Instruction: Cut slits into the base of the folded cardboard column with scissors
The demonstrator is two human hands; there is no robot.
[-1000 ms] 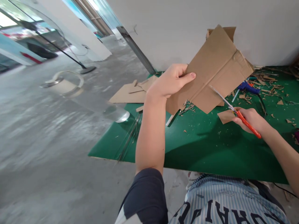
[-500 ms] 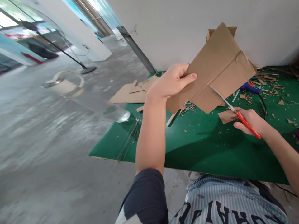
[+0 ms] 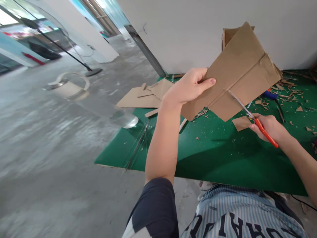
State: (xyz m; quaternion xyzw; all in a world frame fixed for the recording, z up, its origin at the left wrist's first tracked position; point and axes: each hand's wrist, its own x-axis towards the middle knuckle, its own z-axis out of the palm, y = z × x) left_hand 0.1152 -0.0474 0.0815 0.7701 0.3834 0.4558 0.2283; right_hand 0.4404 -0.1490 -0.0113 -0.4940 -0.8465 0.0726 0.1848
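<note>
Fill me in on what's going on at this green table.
A person is working on cardboard above the green table. The left hand grips a folded or creased cardboard sheet, held up at a slant. The right hand holds red-handled scissors, their blades overlapping the sheet's lower part; how deep any cut runs can't be told. Small cardboard scraps litter the table's right side, and flat pieces lie at its left.

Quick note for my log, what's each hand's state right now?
Left hand: closed, holding the cardboard sheet.
Right hand: closed on the red-handled scissors; whether it also holds the small cardboard piece is unclear.
</note>
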